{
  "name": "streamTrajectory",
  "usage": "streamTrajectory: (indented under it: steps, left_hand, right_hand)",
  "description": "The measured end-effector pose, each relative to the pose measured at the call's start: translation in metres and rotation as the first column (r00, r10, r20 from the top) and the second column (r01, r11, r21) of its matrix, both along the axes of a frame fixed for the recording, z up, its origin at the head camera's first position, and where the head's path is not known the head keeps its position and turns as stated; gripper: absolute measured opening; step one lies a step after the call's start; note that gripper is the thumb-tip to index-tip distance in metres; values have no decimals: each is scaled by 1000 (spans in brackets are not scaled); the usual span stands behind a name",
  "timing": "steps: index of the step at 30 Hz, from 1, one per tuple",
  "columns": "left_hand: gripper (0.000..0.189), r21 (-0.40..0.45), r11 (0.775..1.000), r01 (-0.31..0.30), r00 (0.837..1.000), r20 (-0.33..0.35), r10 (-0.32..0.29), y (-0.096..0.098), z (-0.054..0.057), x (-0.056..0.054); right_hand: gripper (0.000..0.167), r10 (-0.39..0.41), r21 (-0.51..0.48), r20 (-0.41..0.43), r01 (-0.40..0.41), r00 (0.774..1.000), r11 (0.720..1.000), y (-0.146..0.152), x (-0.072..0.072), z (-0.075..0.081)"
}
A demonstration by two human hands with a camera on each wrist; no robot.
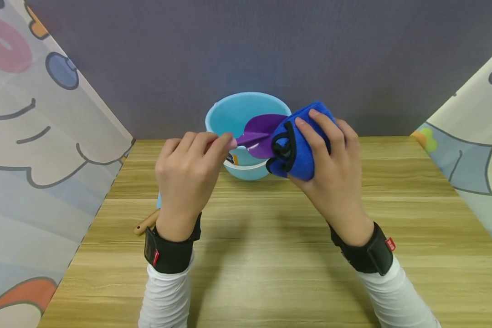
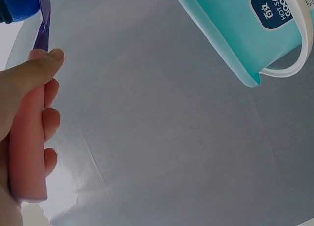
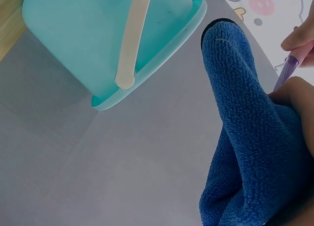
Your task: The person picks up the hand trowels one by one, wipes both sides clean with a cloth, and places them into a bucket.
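Observation:
My left hand [image 1: 188,168] grips the pink handle [image 2: 28,142] of a small garden trowel. Its broad purple blade [image 1: 256,130] points to the right, above the opening of a light blue bucket [image 1: 225,109]. My right hand [image 1: 336,159] holds a folded blue towel [image 3: 250,127] with black edging, fingers spread over its top. The towel overlaps the right end of the blade in the head view, hiding the tip. In the right wrist view, the trowel's purple neck [image 3: 287,71] shows edge-on beside the towel.
The bucket stands at the back of the wooden table [image 1: 262,273], near a grey wall [image 1: 246,45], with a white carrying handle [image 3: 132,39]. A tool with a wooden handle [image 1: 146,222] lies partly hidden behind my left wrist. Cartoon-printed panels [image 1: 53,136] flank the table.

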State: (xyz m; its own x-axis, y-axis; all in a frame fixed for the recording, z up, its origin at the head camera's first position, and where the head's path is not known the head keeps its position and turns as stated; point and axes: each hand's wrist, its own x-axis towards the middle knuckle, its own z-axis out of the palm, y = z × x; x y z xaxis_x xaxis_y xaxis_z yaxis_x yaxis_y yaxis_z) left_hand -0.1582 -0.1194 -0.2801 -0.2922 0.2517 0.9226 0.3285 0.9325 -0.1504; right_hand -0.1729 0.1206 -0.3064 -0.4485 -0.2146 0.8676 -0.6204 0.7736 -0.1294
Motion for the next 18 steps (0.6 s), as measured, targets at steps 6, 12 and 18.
streamTrajectory:
  steps: [6, 12, 18]
  left_hand:
    - [24, -4, 1000, 7, 999, 45, -6, -2, 0, 1]
    - [29, -5, 1000, -25, 986, 162, 25, -5, 2, 1]
    - [34, 52, 990, -134, 948, 296, 113, -8, 7, -4]
  right_hand:
    - [88, -18, -1, 35, 18, 999, 1000, 6, -4, 0]
    - [88, -76, -21, 89, 78, 993, 997, 19, -8, 4]
    - [81, -80, -102, 85, 88, 993, 991, 27, -10, 9]
